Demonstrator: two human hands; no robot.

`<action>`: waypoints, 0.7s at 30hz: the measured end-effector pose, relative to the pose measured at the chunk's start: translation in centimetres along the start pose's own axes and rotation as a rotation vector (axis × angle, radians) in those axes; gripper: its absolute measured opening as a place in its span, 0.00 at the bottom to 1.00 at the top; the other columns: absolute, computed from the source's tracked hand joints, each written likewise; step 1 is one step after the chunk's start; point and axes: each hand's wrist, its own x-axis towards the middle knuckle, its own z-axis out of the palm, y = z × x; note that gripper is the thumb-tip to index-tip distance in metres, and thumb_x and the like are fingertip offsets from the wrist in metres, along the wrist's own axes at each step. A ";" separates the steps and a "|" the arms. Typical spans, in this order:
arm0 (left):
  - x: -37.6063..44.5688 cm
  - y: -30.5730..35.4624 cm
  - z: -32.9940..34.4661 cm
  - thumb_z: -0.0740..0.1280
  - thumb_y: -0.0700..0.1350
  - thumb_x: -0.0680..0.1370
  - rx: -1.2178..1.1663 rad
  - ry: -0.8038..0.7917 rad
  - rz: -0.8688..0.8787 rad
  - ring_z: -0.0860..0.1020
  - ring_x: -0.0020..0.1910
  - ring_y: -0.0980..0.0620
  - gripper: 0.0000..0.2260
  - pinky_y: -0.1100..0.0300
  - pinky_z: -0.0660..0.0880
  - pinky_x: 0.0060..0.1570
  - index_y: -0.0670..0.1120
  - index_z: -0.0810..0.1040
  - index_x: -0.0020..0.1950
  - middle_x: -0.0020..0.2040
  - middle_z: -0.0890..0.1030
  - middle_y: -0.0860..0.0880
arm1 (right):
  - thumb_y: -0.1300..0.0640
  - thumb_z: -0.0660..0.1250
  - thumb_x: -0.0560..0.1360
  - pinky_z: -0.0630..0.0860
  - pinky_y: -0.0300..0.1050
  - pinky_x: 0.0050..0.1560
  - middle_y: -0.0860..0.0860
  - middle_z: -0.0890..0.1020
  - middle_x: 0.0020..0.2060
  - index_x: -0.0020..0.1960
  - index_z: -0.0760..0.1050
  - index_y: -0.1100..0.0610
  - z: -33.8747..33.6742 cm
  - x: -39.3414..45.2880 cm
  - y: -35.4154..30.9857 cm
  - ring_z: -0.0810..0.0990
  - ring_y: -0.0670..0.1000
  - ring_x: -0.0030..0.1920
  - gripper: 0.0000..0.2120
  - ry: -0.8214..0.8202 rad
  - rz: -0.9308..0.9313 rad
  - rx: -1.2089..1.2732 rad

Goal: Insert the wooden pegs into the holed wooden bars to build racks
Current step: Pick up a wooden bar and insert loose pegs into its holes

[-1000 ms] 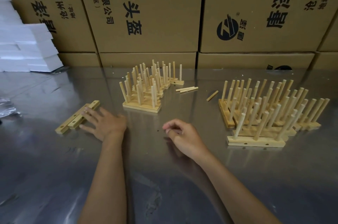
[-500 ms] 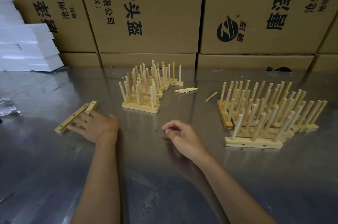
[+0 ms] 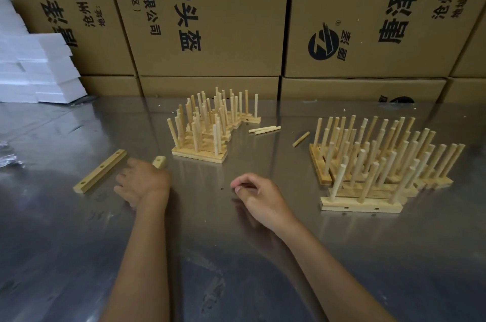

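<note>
Behind the counter [image 3: 79, 256], stacked cartons [image 3: 210, 19] carry black Chinese print; "头盔", "有限公司" and "(西区)" are legible, beside a round logo with ® mark. On the counter, two groups of finished racks stand: the larger group [image 3: 381, 164] to the right, the smaller group [image 3: 205, 132] at centre. Judged progress: most assembly done. Outstanding: one holed bar [image 3: 100, 171] lying flat at left without pegs, a second bar [image 3: 159, 161] gripped in the left hand [image 3: 143, 183], only its end showing, and three loose pegs [image 3: 264, 129] lying between the groups. Right hand [image 3: 259, 196] rests loosely curled, holding nothing.
</note>
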 end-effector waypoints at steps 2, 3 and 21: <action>-0.5 0.3 0.0 0.70 0.60 0.75 0.063 -0.092 0.003 0.71 0.66 0.37 0.29 0.47 0.65 0.64 0.39 0.74 0.65 0.62 0.78 0.37 | 0.63 0.64 0.78 0.75 0.34 0.50 0.50 0.84 0.46 0.45 0.80 0.51 0.0 0.0 0.0 0.82 0.47 0.50 0.10 0.000 -0.008 0.002; -0.8 0.6 0.0 0.71 0.61 0.74 0.062 -0.142 0.025 0.73 0.64 0.37 0.28 0.47 0.67 0.64 0.40 0.77 0.63 0.60 0.79 0.38 | 0.63 0.64 0.78 0.75 0.34 0.49 0.49 0.84 0.45 0.45 0.80 0.51 0.1 0.0 0.0 0.82 0.47 0.49 0.10 0.006 -0.015 0.003; -7.9 7.2 4.5 0.63 0.42 0.79 -0.796 -0.690 0.511 0.70 0.22 0.58 0.12 0.64 0.66 0.23 0.51 0.73 0.62 0.35 0.78 0.47 | 0.60 0.66 0.75 0.61 0.48 0.72 0.56 0.65 0.73 0.76 0.61 0.59 -4.0 10.7 1.0 0.63 0.59 0.73 0.31 0.226 0.086 -0.636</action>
